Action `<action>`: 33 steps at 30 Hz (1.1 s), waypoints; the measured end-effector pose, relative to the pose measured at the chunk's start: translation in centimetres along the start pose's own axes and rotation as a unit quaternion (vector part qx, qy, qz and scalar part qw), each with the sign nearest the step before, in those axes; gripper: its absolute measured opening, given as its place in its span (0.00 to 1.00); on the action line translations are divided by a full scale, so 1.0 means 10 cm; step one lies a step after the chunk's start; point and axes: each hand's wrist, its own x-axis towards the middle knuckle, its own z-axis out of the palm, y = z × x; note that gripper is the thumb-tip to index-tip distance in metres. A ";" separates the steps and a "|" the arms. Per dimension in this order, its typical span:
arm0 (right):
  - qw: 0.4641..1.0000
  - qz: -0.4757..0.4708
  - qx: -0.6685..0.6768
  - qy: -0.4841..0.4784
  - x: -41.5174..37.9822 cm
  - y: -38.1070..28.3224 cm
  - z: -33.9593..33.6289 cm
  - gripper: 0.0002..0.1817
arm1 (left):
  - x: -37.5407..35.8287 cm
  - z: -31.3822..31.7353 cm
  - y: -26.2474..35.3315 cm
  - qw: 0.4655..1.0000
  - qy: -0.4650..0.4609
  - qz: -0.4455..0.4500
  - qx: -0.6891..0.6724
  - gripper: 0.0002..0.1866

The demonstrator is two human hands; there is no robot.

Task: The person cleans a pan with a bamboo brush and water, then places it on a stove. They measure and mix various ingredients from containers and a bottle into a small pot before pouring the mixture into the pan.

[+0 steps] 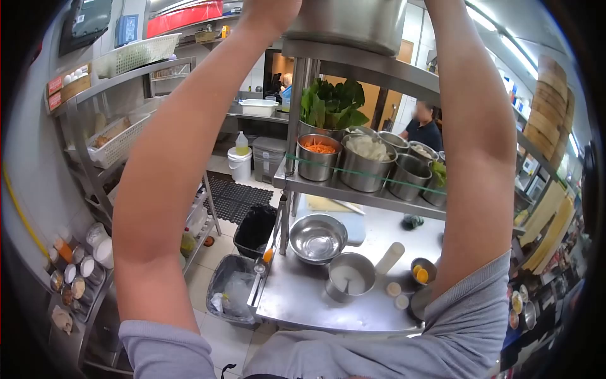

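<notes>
From the head camera, both bare arms reach overhead to a large round stainless-steel pot sitting on the top steel shelf, so the step looks like lifting or seating it, which would call for a firm two-sided hold. The left hand presses its side, fingers cut off, grip unclear; the right hand is out of frame.

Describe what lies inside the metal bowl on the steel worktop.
The metal bowl on the worktop looks empty, showing only reflections. Nothing covers it; the rim hides only its near inner wall.
</notes>
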 end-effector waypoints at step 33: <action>0.494 0.030 0.577 -0.649 -6.35 -3.66 1.60 0.26 | -4.24 -4.54 1.65 0.280 0.060 -0.798 -0.531 0.26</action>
